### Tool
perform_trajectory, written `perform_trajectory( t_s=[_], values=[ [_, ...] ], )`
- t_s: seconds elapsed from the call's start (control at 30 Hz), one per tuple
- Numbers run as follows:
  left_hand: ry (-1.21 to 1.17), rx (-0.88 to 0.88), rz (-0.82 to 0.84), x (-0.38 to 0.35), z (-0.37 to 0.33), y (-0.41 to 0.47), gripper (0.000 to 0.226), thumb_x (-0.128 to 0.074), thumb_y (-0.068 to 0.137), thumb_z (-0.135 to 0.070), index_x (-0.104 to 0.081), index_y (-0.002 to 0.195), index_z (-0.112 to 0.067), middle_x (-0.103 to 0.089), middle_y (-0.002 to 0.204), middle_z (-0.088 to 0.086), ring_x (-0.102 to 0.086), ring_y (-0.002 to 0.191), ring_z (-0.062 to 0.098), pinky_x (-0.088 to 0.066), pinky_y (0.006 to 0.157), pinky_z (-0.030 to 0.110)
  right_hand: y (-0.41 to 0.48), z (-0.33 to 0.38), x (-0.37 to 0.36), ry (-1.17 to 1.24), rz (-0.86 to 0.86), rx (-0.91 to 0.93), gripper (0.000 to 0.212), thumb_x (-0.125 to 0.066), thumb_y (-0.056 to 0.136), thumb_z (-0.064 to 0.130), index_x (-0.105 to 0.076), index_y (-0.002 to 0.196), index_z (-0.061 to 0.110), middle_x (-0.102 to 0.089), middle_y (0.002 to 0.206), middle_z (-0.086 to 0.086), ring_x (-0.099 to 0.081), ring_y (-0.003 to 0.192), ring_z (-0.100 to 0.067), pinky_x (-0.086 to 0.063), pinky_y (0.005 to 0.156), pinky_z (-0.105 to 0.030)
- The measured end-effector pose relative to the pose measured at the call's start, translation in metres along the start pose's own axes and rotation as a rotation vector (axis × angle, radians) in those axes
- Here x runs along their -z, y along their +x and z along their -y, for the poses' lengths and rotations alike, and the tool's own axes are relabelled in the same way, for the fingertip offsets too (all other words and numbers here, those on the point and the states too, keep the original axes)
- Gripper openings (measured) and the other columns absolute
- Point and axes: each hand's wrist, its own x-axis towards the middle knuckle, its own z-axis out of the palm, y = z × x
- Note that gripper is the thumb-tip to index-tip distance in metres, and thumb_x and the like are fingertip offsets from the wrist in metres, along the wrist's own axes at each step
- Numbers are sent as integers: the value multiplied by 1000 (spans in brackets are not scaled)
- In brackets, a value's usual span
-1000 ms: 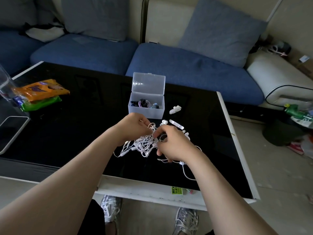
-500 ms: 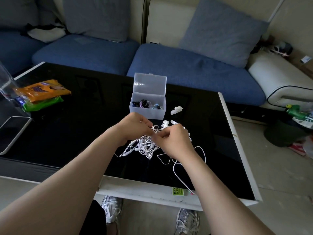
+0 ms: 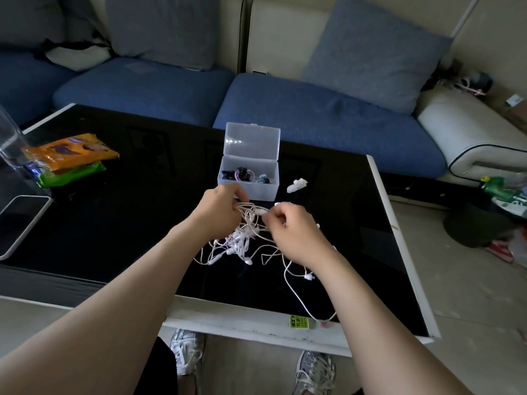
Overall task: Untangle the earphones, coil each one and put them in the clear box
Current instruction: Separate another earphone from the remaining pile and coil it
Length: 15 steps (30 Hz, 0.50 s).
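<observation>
Right now your left hand [image 3: 218, 210] and right hand [image 3: 298, 238] are held over the black table [image 3: 114, 223], each with fingers curled round white cords of the earphones [image 3: 238, 242]. Your left hand pinches a few strands at the top of the tangle. Your right hand pinches a white cord stretched between the two hands. The rest of the knot hangs down to the tabletop beneath them, and one long cord runs past your right wrist to the table's near edge. The box [image 3: 248, 186] stands just behind your hands, lid up, with dark and coloured coils inside. A small white piece [image 3: 296, 185] lies just right of it. At far left lie packets [image 3: 71, 153] and a phone [image 3: 21, 223].
</observation>
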Motion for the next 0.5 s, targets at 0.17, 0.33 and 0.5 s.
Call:
perform_trajectory(
  t_s=[0.17,0.33,0.5],
  values=[
    [315,49,-207,5,6,1,48,-59,88,5,-64,127,-22,-53,120,7,-57,114,34,-40,99,54,-5,7,26,362,-188,6,23,-66,104,27,-72,93,8,-53,57,10,-42,43,-1,-35,46,-20],
    [568,108,-204,4,6,-2,53,-65,85,-2,-58,134,-20,-47,136,11,-45,126,37,-37,103,54,-20,14,53,498,-215,-32,30,-68,101,18,-69,87,-8,-52,63,-9,-40,42,-6,-37,46,-16],
    [-36,-129,-25,0,-29,-6,36,-48,103,-16,-70,128,-25,-70,131,0,-61,124,23,-48,108,41,-31,9,48,74,-54,-8,25,-67,100,35,-76,81,21,-75,68,0,-58,49,-7,-47,54,-23]
  ],
)
